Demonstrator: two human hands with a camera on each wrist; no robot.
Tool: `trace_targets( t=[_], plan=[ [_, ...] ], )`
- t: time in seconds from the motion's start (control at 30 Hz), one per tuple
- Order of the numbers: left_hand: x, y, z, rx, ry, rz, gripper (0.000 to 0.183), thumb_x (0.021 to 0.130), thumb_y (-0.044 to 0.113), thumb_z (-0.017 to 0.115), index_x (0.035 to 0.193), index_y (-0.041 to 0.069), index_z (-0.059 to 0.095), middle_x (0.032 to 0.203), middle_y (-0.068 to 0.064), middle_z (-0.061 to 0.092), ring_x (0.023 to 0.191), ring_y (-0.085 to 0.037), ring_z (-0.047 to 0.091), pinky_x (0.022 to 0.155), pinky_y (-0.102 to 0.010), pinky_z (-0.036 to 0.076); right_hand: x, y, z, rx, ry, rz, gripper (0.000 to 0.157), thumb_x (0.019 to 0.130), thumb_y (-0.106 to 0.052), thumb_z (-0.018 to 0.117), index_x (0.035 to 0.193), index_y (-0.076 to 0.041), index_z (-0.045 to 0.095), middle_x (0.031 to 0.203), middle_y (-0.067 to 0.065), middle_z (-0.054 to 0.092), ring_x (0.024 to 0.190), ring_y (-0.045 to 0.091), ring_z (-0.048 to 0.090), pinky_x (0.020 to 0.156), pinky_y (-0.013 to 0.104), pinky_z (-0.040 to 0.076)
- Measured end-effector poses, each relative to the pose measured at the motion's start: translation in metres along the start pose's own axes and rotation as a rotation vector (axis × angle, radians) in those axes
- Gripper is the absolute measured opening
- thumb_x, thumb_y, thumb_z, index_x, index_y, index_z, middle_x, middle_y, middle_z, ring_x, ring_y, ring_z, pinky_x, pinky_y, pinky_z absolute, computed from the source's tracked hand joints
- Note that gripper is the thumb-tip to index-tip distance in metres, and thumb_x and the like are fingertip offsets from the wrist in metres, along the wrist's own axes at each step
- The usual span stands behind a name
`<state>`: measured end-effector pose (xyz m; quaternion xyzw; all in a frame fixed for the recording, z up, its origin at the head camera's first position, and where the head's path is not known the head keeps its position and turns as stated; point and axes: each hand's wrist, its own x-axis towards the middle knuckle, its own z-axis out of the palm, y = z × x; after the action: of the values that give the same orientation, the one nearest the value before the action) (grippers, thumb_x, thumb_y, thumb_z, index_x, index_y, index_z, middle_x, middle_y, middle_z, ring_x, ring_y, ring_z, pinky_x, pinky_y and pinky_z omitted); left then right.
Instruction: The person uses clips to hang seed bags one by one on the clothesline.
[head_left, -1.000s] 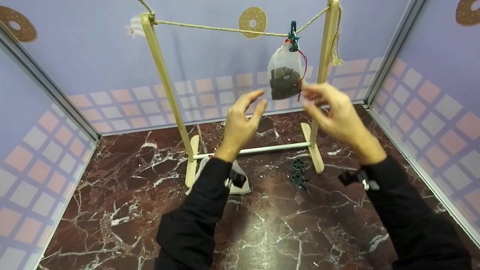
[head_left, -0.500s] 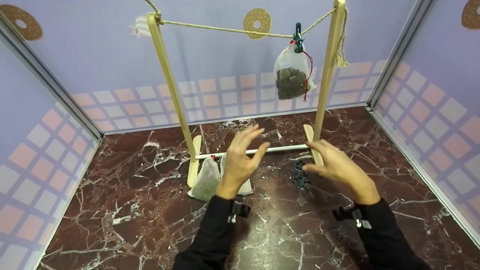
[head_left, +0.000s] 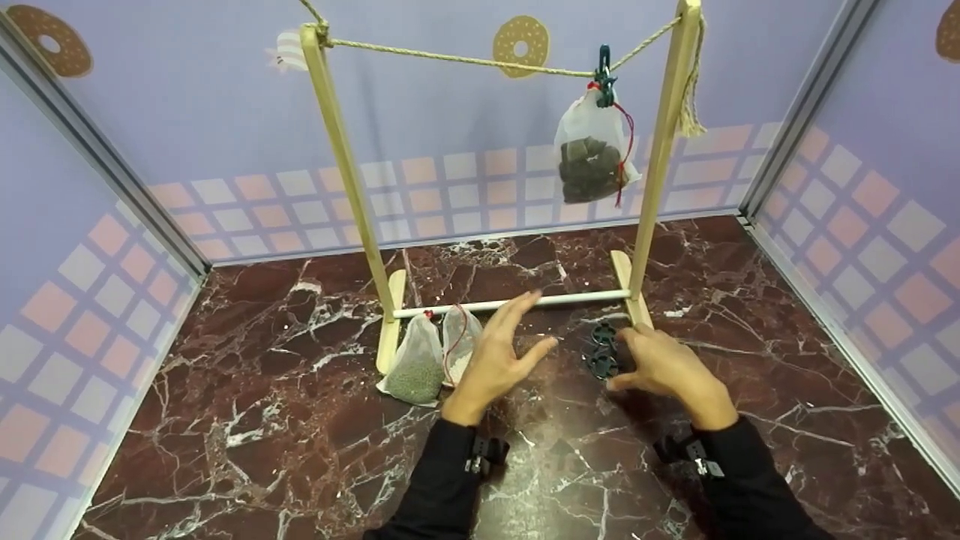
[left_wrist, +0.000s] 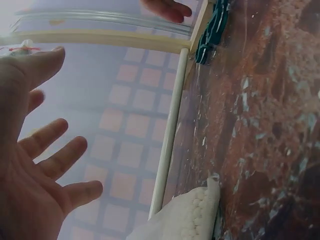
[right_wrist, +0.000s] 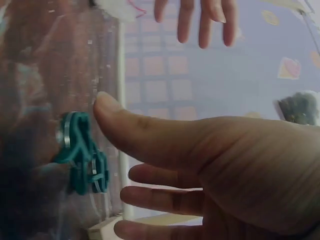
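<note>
My right hand (head_left: pixel 671 371) hovers just right of two dark green spring clips (head_left: pixel 602 364), thumb and fingers apart, holding nothing. In the right wrist view the clips (right_wrist: pixel 77 150) lie beyond my thumb tip. My left hand (head_left: pixel 499 360) is held above the floor with its fingers spread, empty. It partly hides a mesh bag of pale grains (head_left: pixel 459 341); beside that lies a mesh bag of greenish grains (head_left: pixel 414 371). A white mesh bag with dark lumps (head_left: pixel 591 169) hangs from the rope (head_left: pixel 457 58), held by another green clip (head_left: pixel 604 79).
A wooden frame has a left post (head_left: pixel 345 165), a right post (head_left: pixel 660 157) and a white bar (head_left: pixel 577 298) low between them. Its feet stand on a dark red marbled surface (head_left: pixel 285 450). Patterned lilac walls (head_left: pixel 442 112) enclose the back and sides.
Both hands have come down from beside the hanging bag, the right one to the loose clips. The greenish-grain bag has come into full view. The hanging bag stays clipped to the rope.
</note>
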<state>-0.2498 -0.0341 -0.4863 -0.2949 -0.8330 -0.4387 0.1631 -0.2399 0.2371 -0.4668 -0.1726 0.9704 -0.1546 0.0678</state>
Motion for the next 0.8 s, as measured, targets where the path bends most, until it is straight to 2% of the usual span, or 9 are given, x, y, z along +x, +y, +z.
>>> trace_targets(
  t=[0.13, 0.23, 0.43, 0.57, 0.7, 0.8],
  plan=[
    [-0.003, 0.002, 0.003, 0.006, -0.081, -0.026, 0.090, 0.094, 0.037, 0.072, 0.161, 0.011, 0.017, 0.159, -0.018, 0.032, 0.145, -0.025, 0.034, 0.116, -0.053, 0.030, 0.000, 0.000, 0.006, -0.042, -0.024, 0.020, 0.069, 0.075, -0.041, 0.090, 0.121, 0.000, 0.058, 0.106, 0.017, 0.062, 0.097, 0.041, 0.063, 0.080, 0.055, 0.053],
    [-0.005, 0.004, 0.006, 0.024, -0.143, -0.052, 0.092, 0.095, 0.037, 0.071, 0.162, 0.013, 0.013, 0.160, -0.018, 0.030, 0.145, -0.025, 0.035, 0.116, -0.052, 0.031, 0.000, -0.001, 0.009, -0.061, -0.033, 0.033, 0.061, 0.074, -0.039, 0.091, 0.109, -0.002, 0.058, 0.094, 0.011, 0.058, 0.088, 0.036, 0.062, 0.072, 0.053, 0.053],
    [-0.010, 0.008, 0.013, 0.069, -0.267, -0.104, 0.087, 0.096, 0.033, 0.070, 0.162, 0.012, 0.017, 0.156, -0.015, 0.038, 0.140, -0.026, 0.042, 0.115, -0.044, 0.036, 0.000, -0.004, 0.015, -0.099, -0.030, 0.012, 0.051, 0.073, -0.035, 0.092, 0.094, -0.004, 0.057, 0.086, 0.007, 0.053, 0.079, 0.031, 0.060, 0.068, 0.049, 0.052],
    [-0.012, 0.010, 0.016, 0.097, -0.348, -0.129, 0.082, 0.097, 0.031, 0.069, 0.162, 0.013, 0.021, 0.154, -0.015, 0.042, 0.138, -0.026, 0.045, 0.114, -0.042, 0.038, 0.001, -0.006, 0.016, -0.107, -0.046, -0.005, 0.044, 0.076, -0.031, 0.090, 0.089, -0.006, 0.057, 0.082, 0.005, 0.054, 0.074, 0.029, 0.060, 0.066, 0.048, 0.052],
    [-0.014, 0.010, 0.018, 0.147, -0.403, -0.130, 0.076, 0.098, 0.032, 0.068, 0.159, 0.010, 0.028, 0.152, -0.015, 0.045, 0.136, -0.028, 0.047, 0.113, -0.042, 0.039, 0.001, -0.007, 0.015, -0.115, -0.075, 0.003, 0.039, 0.079, -0.030, 0.088, 0.086, -0.008, 0.057, 0.080, 0.004, 0.055, 0.074, 0.029, 0.061, 0.065, 0.049, 0.051],
    [-0.015, 0.009, 0.019, 0.172, -0.440, -0.156, 0.074, 0.098, 0.033, 0.068, 0.158, 0.009, 0.031, 0.151, -0.015, 0.045, 0.136, -0.029, 0.047, 0.114, -0.042, 0.038, 0.002, -0.006, 0.016, -0.123, -0.084, -0.017, 0.037, 0.079, -0.031, 0.087, 0.086, -0.009, 0.058, 0.081, 0.003, 0.055, 0.073, 0.027, 0.060, 0.064, 0.048, 0.051]
  ],
)
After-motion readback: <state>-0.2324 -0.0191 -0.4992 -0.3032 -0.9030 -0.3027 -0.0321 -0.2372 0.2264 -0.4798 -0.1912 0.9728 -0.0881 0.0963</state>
